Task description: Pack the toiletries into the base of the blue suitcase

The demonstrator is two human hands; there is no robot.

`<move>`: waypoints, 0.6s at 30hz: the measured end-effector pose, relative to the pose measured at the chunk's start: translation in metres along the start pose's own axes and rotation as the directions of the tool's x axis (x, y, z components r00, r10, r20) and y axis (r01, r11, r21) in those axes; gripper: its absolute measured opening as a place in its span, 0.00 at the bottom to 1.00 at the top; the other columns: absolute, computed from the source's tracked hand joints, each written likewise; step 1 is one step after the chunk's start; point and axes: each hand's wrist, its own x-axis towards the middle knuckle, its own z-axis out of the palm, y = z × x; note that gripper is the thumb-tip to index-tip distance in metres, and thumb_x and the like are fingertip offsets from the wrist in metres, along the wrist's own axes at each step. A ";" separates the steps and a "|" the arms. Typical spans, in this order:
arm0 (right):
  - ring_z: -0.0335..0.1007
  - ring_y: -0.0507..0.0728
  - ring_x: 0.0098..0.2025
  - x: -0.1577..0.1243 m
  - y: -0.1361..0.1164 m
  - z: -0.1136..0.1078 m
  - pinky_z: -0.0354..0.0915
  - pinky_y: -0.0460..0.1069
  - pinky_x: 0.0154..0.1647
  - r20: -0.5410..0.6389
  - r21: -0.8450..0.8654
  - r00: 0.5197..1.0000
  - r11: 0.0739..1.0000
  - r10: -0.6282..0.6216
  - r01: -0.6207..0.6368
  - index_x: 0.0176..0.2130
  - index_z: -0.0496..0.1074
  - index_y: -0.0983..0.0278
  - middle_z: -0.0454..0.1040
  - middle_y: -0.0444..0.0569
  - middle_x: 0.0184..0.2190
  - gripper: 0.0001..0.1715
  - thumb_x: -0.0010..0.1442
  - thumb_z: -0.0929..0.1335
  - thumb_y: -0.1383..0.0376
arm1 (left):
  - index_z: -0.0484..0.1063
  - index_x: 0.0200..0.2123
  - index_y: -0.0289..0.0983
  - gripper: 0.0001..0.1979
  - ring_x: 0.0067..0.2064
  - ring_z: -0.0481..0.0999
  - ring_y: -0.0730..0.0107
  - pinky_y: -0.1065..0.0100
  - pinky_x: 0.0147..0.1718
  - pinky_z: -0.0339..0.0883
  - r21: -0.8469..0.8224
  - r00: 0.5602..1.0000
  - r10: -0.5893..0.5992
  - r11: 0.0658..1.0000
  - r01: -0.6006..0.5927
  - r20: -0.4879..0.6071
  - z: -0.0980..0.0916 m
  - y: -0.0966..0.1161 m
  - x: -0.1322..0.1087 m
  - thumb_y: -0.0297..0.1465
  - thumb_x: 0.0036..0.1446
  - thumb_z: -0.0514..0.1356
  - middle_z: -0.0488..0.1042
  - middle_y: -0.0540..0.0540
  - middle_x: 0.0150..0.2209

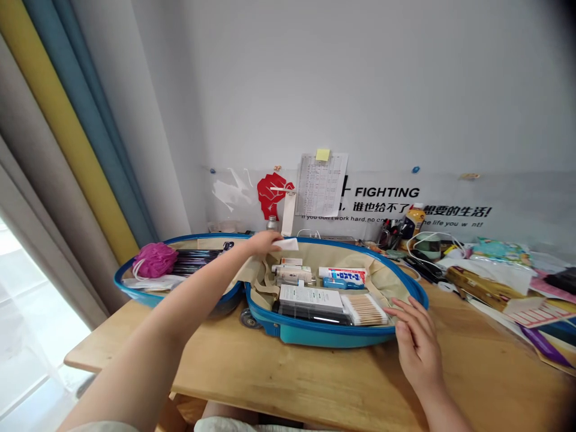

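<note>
A blue hard-shell suitcase (324, 337) lies unfolded on a wooden table, both halves facing up. My left hand (264, 242) reaches over to the back of the right half, its fingers closed on a small flat white item (288, 244) whose kind I cannot make out. At the right front rim, my right hand (417, 345) is open, fingers spread beside a pack of cotton swabs (363, 309). Within that half also lie a white box (310, 296), a toothpaste box (330, 273), a blue bottle (344, 283) and a pale tube (293, 274).
The left half holds a purple bath puff (156, 260) and dark shiny packages (195, 261). Along the table's right side lie a gold packet (486, 288), cables and papers. A bottle with a yellow top (413, 221) stands near the wall, and a white lamp (288, 213) rises behind the suitcase.
</note>
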 end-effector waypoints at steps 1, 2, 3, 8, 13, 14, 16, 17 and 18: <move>0.62 0.65 0.59 0.000 0.000 0.000 0.61 0.65 0.56 0.001 -0.003 1.000 1.000 0.001 -0.001 0.39 0.75 0.60 0.75 0.53 0.44 0.18 0.65 0.59 0.58 | 0.69 0.50 0.42 0.18 0.47 0.75 0.66 0.72 0.45 0.66 -0.012 0.999 0.011 1.000 -0.011 0.031 0.008 0.010 0.006 0.36 0.55 0.62 0.75 0.49 0.48; 0.62 0.65 0.59 0.000 0.000 0.000 0.61 0.65 0.56 0.003 -0.006 1.000 1.000 0.001 -0.001 0.39 0.75 0.60 0.75 0.53 0.44 0.18 0.65 0.58 0.57 | 0.69 0.50 0.41 0.19 0.45 0.75 0.66 0.72 0.43 0.66 -0.019 0.998 0.014 1.000 -0.013 0.059 0.016 0.018 0.010 0.35 0.54 0.62 0.75 0.49 0.46; 0.62 0.65 0.59 0.000 0.000 0.000 0.61 0.65 0.56 0.006 -0.009 1.000 1.000 0.000 0.000 0.39 0.75 0.60 0.75 0.54 0.44 0.19 0.65 0.58 0.58 | 0.68 0.50 0.40 0.19 0.44 0.76 0.65 0.71 0.41 0.67 -0.023 0.997 0.012 1.000 -0.010 0.082 0.023 0.023 0.014 0.34 0.54 0.63 0.76 0.48 0.45; 0.62 0.65 0.59 0.000 0.000 -0.002 0.61 0.64 0.56 0.021 -0.015 1.000 1.000 -0.016 0.016 0.40 0.74 0.60 0.75 0.53 0.45 0.17 0.65 0.59 0.59 | 0.68 0.46 0.38 0.17 0.46 0.76 0.64 0.70 0.41 0.68 -0.017 0.988 -0.004 1.000 0.007 0.157 0.046 0.028 0.023 0.33 0.53 0.64 0.76 0.45 0.45; 0.62 0.65 0.59 0.001 -0.001 -0.002 0.61 0.64 0.56 0.009 -0.011 1.000 1.000 -0.027 0.027 0.40 0.74 0.60 0.75 0.53 0.45 0.18 0.65 0.59 0.58 | 0.69 0.50 0.38 0.17 0.47 0.75 0.63 0.68 0.45 0.68 -0.001 0.984 0.014 1.000 -0.014 0.178 0.052 0.024 0.023 0.32 0.57 0.60 0.76 0.44 0.47; 0.62 0.65 0.59 0.001 -0.001 -0.002 0.61 0.64 0.56 0.011 -0.011 1.000 1.000 -0.029 0.029 0.40 0.74 0.60 0.75 0.53 0.45 0.17 0.65 0.59 0.58 | 0.70 0.50 0.38 0.17 0.49 0.74 0.61 0.67 0.46 0.67 0.007 0.985 0.022 1.000 -0.023 0.173 0.052 0.024 0.023 0.32 0.57 0.59 0.75 0.43 0.49; 0.62 0.66 0.59 0.002 -0.001 -0.002 0.61 0.64 0.56 0.022 -0.013 0.999 0.999 -0.034 0.034 0.40 0.74 0.60 0.75 0.53 0.45 0.17 0.65 0.59 0.59 | 0.71 0.51 0.39 0.17 0.53 0.71 0.58 0.65 0.51 0.65 0.024 0.987 0.040 0.999 -0.044 0.156 0.053 0.024 0.023 0.31 0.58 0.58 0.73 0.42 0.52; 0.62 0.66 0.59 0.002 -0.001 -0.003 0.61 0.64 0.56 0.026 -0.016 0.999 0.999 -0.036 0.036 0.41 0.74 0.60 0.75 0.53 0.45 0.17 0.65 0.59 0.59 | 0.72 0.51 0.40 0.17 0.55 0.69 0.57 0.63 0.53 0.63 0.032 0.988 0.049 0.998 -0.054 0.147 0.053 0.024 0.023 0.31 0.58 0.58 0.72 0.41 0.53; 0.62 0.66 0.60 0.003 -0.001 -0.003 0.61 0.64 0.56 0.029 -0.021 0.999 0.999 -0.038 0.038 0.41 0.74 0.60 0.75 0.54 0.45 0.17 0.65 0.59 0.59 | 0.72 0.51 0.40 0.17 0.57 0.68 0.55 0.62 0.54 0.62 0.037 0.988 0.059 0.997 -0.065 0.140 0.054 0.024 0.023 0.31 0.58 0.57 0.71 0.41 0.54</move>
